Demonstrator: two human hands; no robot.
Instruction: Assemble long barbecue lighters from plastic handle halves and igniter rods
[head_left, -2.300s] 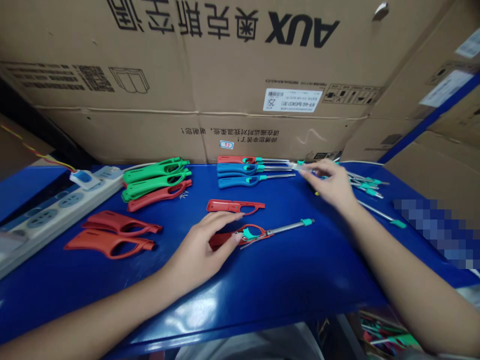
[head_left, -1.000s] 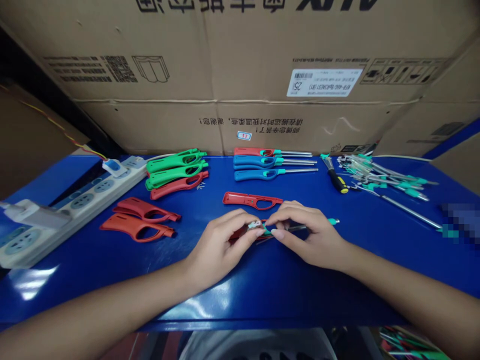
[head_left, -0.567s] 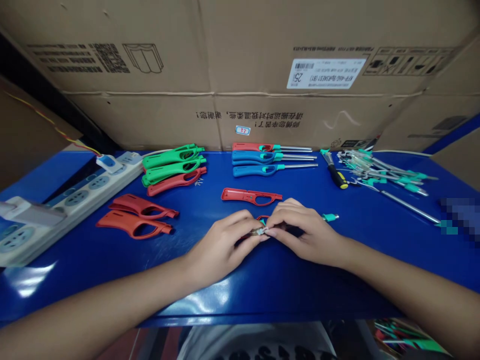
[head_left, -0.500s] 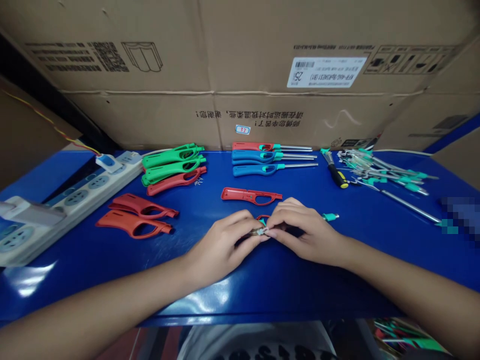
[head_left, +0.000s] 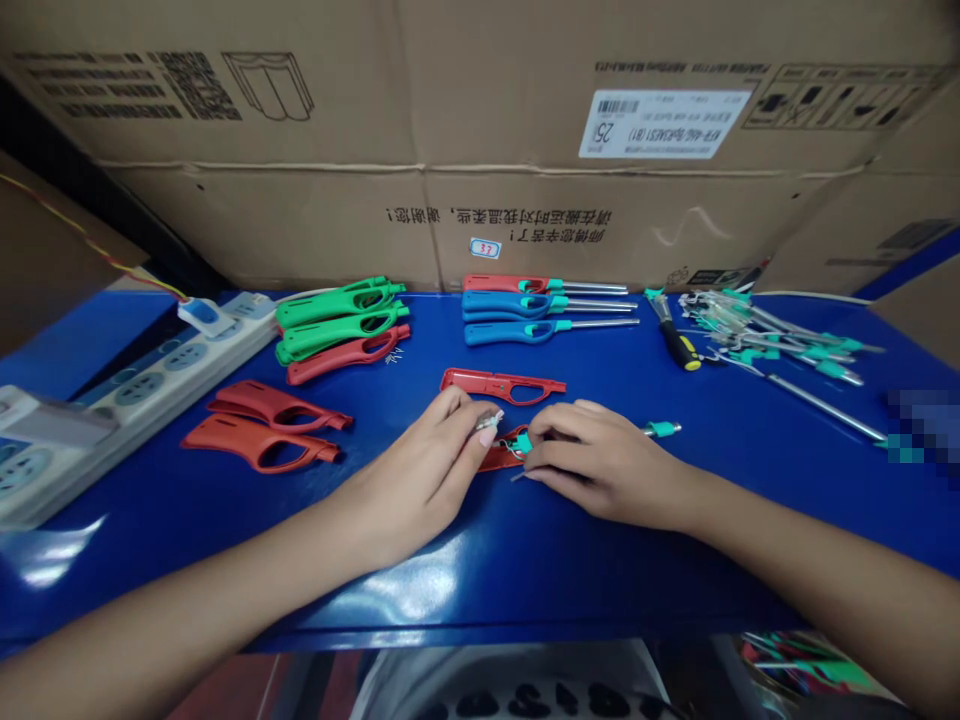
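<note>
My left hand is closed, thumb against fingers, on a small lighter part with a whitish tip; most of the part is hidden. Between my hands lies a red lighter shell half with a teal trigger and thin wire in it. The fingers of my right hand are closed beside the trigger, and a thin grey piece sticks out below their tips. A teal-ended tube tip shows beyond my right hand. Just behind lies another red shell half, inside facing up.
Assembled lighters lie at the back. Green shells and orange-red shells are left, near a white power strip. To the right are a screwdriver and a pile of metal tubes with teal parts. Cardboard stands behind.
My hands have come apart from the shared pinch. My left hand has risen slightly with the small part, uncovering the red shell half and teal trigger. The camera view has shifted slightly.
</note>
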